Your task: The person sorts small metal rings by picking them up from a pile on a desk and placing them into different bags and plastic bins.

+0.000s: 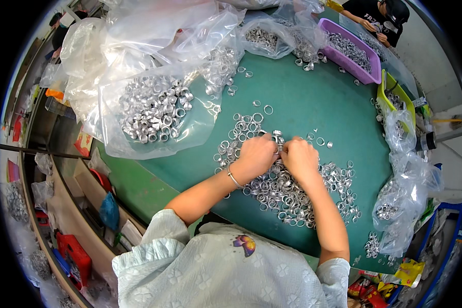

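Observation:
Many small silver metal rings (pixel 287 203) lie in a loose heap on the green table. Over the far part of this heap my left hand (pixel 258 155) and my right hand (pixel 300 158) come close together, fingers bent and pinched. A silver ring (pixel 277 134) shows at the fingertips between them. Which fingers grip it is partly hidden by the backs of the hands. A few single rings (pixel 268 109) lie apart, just beyond my left hand. To the left, a clear plastic bag (pixel 190 136) lies spread flat with a pile of silver rings (pixel 154 110) on it.
More clear bags (pixel 149 36) crowd the far left. A purple basket (pixel 373 73) full of metal pieces and a yellow-green basket (pixel 408 102) stand far right, with plastic bags (pixel 403 190) along the right edge. Across the table sits another person (pixel 377 20). Shelves (pixel 72 205) line the left.

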`<action>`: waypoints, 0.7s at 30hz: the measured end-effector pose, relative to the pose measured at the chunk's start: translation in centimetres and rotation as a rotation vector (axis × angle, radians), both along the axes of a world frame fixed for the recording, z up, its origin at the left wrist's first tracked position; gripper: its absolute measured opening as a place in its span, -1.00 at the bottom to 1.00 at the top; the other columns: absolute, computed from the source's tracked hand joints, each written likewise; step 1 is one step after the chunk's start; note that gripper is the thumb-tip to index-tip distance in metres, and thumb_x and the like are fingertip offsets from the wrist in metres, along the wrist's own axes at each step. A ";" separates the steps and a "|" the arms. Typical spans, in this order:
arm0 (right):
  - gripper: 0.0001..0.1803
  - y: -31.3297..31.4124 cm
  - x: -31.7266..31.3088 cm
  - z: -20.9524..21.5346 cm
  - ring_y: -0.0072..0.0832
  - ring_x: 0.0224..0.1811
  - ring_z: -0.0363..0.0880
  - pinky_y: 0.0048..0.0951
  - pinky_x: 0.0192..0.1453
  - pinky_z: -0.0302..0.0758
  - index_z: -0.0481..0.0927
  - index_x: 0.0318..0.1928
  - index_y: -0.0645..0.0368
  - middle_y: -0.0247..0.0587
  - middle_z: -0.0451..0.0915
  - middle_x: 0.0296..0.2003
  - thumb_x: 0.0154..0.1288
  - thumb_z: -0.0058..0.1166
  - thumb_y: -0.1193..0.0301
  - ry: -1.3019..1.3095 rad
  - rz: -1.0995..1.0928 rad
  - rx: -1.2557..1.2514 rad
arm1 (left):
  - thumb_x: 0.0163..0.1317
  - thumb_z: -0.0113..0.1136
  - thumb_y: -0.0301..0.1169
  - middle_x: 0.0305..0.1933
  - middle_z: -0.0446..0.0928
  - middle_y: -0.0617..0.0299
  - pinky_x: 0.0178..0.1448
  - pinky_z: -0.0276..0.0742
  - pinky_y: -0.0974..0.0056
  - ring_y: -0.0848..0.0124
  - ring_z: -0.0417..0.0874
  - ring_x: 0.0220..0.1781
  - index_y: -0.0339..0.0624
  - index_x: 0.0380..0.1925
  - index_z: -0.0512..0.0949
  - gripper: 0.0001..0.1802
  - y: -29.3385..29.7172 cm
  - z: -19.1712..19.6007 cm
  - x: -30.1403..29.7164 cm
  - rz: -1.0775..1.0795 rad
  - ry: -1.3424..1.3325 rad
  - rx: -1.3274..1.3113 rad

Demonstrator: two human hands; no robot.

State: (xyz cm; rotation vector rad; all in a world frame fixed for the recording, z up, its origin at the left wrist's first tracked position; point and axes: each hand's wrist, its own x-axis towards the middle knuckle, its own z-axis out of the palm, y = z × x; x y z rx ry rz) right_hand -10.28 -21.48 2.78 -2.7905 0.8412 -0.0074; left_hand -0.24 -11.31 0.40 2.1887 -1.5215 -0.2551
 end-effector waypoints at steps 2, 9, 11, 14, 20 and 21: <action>-0.78 -0.9 -0.7 0.2 -0.11 -0.34 0.61 -0.18 -0.29 0.53 0.63 -0.52 0.20 -0.09 0.58 -0.35 -0.01 0.27 0.28 -0.082 -0.075 0.152 | -0.03 0.30 -0.33 -0.43 0.50 0.19 -0.37 0.48 0.16 0.22 0.59 -0.41 -0.14 -0.56 0.60 -0.86 0.1 0.2 0.1 0.050 0.105 -0.053; -0.72 0.5 -0.6 1.6 -0.11 -0.37 0.60 -0.17 -0.34 0.51 0.62 -0.52 0.20 -0.08 0.55 -0.37 -0.03 0.31 0.23 -0.057 -0.121 0.013 | 0.10 0.11 -0.34 -0.45 0.50 0.13 -0.62 0.27 0.45 0.37 0.41 -0.52 -0.24 -0.54 0.47 -0.81 2.8 1.9 2.2 0.112 1.875 -0.308; -0.67 1.0 -0.1 1.1 -0.07 -0.42 0.60 -0.16 -0.39 0.51 0.59 -0.54 0.27 -0.03 0.53 -0.36 -0.04 0.32 0.22 -0.060 -0.077 -0.072 | 0.18 0.04 -0.25 -0.52 0.46 0.08 -0.68 0.23 0.47 0.29 0.44 -0.53 -0.20 -0.52 0.43 -0.75 3.4 1.5 2.4 0.100 2.150 -0.413; -0.77 1.1 0.5 1.2 -0.13 -0.39 0.64 -0.22 -0.37 0.56 0.63 -0.51 0.24 -0.01 0.54 -0.32 -0.01 0.27 0.30 -0.002 0.001 -0.099 | 0.15 0.09 -0.25 -0.52 0.47 0.08 -0.68 0.23 0.47 0.31 0.47 -0.53 -0.19 -0.48 0.43 -0.77 3.5 0.8 3.1 0.226 2.004 -0.314; -0.94 0.2 0.1 0.2 -0.11 -0.42 0.64 -0.19 -0.35 0.57 0.62 -0.55 0.22 0.00 0.56 -0.30 -0.13 0.10 0.56 -0.010 0.019 -0.142 | -0.02 0.29 -0.31 -0.49 0.51 0.20 -0.39 0.50 0.19 0.21 0.58 -0.47 -0.17 -0.35 0.54 -0.76 0.9 1.7 1.8 0.078 0.238 -0.158; -0.94 0.2 0.0 0.3 -0.11 -0.42 0.64 -0.20 -0.35 0.56 0.62 -0.54 0.23 -0.01 0.56 -0.32 -0.13 0.11 0.54 -0.030 -0.005 -0.117 | -0.04 0.30 -0.32 -0.46 0.52 0.16 -0.37 0.50 0.16 0.17 0.59 -0.45 -0.17 -0.34 0.55 -0.74 0.4 1.4 1.7 0.057 0.108 -0.126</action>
